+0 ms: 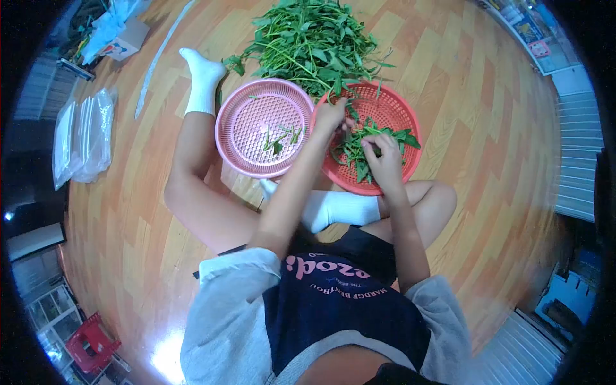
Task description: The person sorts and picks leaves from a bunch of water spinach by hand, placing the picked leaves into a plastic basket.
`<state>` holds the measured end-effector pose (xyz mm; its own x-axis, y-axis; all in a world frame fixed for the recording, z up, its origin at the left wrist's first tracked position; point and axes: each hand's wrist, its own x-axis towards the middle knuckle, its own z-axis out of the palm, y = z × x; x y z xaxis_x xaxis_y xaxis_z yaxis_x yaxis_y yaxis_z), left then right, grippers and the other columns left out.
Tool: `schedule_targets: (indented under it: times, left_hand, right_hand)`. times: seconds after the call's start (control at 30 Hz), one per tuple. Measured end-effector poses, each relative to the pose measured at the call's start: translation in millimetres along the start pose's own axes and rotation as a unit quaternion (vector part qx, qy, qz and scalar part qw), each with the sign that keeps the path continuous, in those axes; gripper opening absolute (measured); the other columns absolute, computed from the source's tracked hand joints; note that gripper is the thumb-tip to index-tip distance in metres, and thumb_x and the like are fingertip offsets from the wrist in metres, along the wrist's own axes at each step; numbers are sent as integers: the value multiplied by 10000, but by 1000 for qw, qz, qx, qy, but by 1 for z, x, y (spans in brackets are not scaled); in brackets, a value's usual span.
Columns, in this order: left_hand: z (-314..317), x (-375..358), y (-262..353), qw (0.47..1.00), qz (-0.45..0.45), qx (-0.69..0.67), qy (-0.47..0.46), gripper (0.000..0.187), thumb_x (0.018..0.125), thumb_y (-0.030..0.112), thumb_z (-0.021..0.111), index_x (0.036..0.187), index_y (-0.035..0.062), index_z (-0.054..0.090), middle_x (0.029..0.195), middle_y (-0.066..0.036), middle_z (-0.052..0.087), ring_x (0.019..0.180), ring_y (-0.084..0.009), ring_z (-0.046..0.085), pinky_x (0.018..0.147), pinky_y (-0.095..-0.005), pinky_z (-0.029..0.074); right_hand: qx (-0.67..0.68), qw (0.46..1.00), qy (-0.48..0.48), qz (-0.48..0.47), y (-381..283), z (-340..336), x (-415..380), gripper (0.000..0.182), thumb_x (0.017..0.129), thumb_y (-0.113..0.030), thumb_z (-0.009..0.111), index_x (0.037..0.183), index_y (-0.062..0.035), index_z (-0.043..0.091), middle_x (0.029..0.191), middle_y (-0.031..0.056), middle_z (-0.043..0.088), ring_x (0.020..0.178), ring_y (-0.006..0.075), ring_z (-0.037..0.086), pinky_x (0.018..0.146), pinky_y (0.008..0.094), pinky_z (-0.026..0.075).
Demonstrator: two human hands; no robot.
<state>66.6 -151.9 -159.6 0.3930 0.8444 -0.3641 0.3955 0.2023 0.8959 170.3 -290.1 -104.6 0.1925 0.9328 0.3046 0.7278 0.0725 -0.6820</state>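
Observation:
A red plastic basket (409, 119) stands in front of me, with leafy green stems (355, 149) in it. My left hand (330, 117) is over the basket's left rim, its fingers curled round a green stem that runs up toward the pile behind. Inside the basket, my right hand (383, 154) is closed over the greens; its fingertips are partly hidden, and leaves stick out beside it. To the left sits a pink plastic basket (247, 119) holding a few short stem pieces and a leaf (277, 147). A large heap of leafy greens (308, 42) lies beyond both baskets.
My bent legs in white socks (204, 77) flank the baskets on the wooden floor (475, 128). Clear plastic packages (86, 138) lie at the left. A white box (128, 38) stands at the upper left, and a red stool (92, 343) at the lower left.

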Motion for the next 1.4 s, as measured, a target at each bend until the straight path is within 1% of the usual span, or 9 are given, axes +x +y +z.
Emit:
schedule_targets:
  times: [0.07,0.27,0.47,0.73,0.8,0.87,1.03,1.13,1.4]
  left_hand:
    - [20,9,-8,841,-236,-487,16,339,861,401,495,962,79,462,582,-37,541,396,-114,442,345,-259,321]
    - [33,-4,3,828,-67,-522,196,229,899,296,467,835,85,527,560,-11,495,387,-85,381,348,-224,294]
    - [-32,-72,29,973,185,-27,132,315,918,253,452,789,-7,573,523,-45,501,453,-114,483,443,-264,371]
    - [-65,-140,47,965,257,35,33,252,911,217,460,866,-9,560,545,-101,504,475,-171,507,478,-305,389]
    - [-67,-146,54,956,281,76,35,229,905,203,469,866,-5,557,560,-113,514,484,-200,516,487,-321,398]
    - [-70,-150,55,951,295,83,36,225,900,202,477,860,-4,556,570,-119,522,493,-216,523,490,-327,400]
    - [-77,-159,61,942,316,110,36,206,880,195,504,829,-1,548,615,-140,536,544,-270,544,506,-350,409]
    - [-75,-162,62,917,354,181,14,198,869,190,512,812,3,541,647,-151,535,580,-294,551,522,-362,415]
    - [-64,-168,74,938,322,126,-22,206,871,199,504,815,4,541,676,-157,554,615,-309,567,541,-367,426]
  right_hand:
    - [33,999,0,21,3,6,-9,86,760,-117,605,788,-37,620,779,107,588,760,268,542,707,360,404]
    - [98,992,-18,83,-3,4,-21,93,770,-102,601,807,-19,623,757,98,579,717,221,540,671,318,424]
    - [154,980,75,106,-14,-23,-11,124,811,-94,585,884,-2,625,794,89,600,724,160,561,647,260,433]
    - [234,970,35,54,-42,-26,25,180,827,-74,565,989,-5,605,928,75,617,809,143,580,742,250,445]
    - [447,886,-17,123,-38,-11,25,266,833,-76,565,1084,13,550,997,72,602,843,133,572,776,253,444]
    - [435,890,-44,129,-39,-14,21,332,866,-63,523,1176,35,457,1154,109,526,1031,155,520,899,272,408]
    - [395,846,344,104,-64,-56,19,276,795,-51,603,1064,-8,561,1020,79,578,963,133,506,847,266,408]
    - [120,974,175,-81,-73,-84,12,158,758,-54,626,915,-62,638,1044,71,570,954,182,519,839,303,396]
    - [-61,984,95,-141,-87,-67,7,147,693,-185,686,828,-129,672,1048,27,558,993,236,467,834,355,327]
